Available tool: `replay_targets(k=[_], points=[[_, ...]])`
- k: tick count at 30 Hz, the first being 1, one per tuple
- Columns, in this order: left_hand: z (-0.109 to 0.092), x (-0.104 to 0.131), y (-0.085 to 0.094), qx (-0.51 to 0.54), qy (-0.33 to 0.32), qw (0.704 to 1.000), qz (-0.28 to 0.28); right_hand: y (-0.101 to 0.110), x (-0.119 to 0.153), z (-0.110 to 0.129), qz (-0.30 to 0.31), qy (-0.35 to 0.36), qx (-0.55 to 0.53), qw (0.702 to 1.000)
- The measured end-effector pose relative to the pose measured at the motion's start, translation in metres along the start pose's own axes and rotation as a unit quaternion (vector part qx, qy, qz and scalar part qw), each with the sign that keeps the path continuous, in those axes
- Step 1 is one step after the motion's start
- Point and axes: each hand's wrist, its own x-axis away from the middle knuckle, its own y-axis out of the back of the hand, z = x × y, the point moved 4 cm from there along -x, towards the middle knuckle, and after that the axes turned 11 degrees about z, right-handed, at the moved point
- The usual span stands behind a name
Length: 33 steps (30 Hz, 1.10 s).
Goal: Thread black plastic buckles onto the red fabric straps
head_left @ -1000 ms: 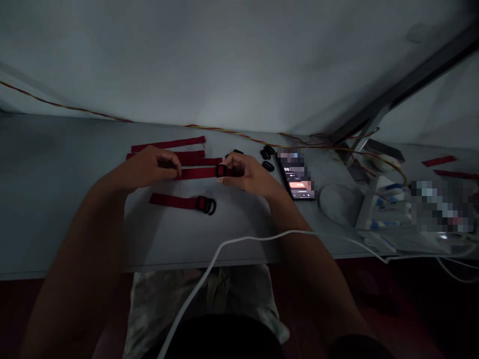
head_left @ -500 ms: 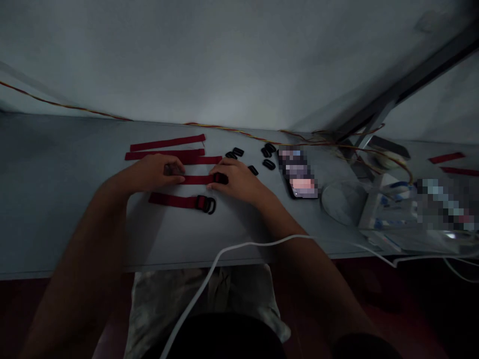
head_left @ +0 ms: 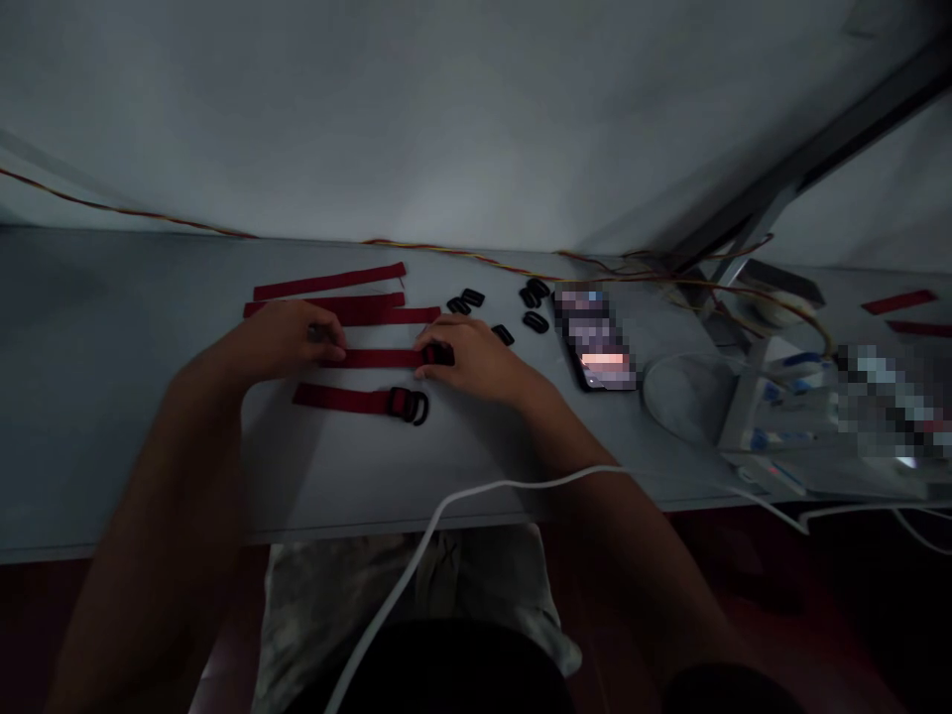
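A red webbing strap (head_left: 383, 359) lies stretched between my two hands, just above the tabletop or on it; I cannot tell which. My left hand (head_left: 297, 337) pinches the strap toward its left end. At its right end my right hand (head_left: 472, 357) is closed around a black buckle (head_left: 437, 354), which the fingers partly cover. Nearer to me lies a second red strap (head_left: 342, 399) with a black buckle and ring (head_left: 409, 405) on its right end. Beyond my hands are several plain red straps (head_left: 331, 282), laid roughly parallel.
Several loose black buckles (head_left: 534, 294) lie right of the straps. A phone (head_left: 595, 337) with a blurred screen is beside them. Farther right stands a clear plastic holder (head_left: 773, 397). A white cable (head_left: 491, 486) crosses in front of me; twisted wires (head_left: 446, 255) run along the wall.
My left hand has slid left along the strap, so a longer piece shows between the hands. My right hand stays at the buckle.
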Motion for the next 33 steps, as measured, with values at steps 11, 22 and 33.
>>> replay_targets(k=[11,22,33], points=[[-0.050,-0.001,-0.007,0.032,-0.110,0.980,-0.165,0.049,0.030,-0.021,-0.112,-0.078,-0.024,0.990],[-0.101,-0.023,-0.045,0.005,-0.228,0.966,-0.121,0.030,0.033,-0.024,0.012,-0.166,0.025,0.986],[-0.089,-0.012,-0.035,0.105,-0.243,0.947,-0.181,0.037,0.027,-0.013,-0.050,-0.072,-0.312,0.946]])
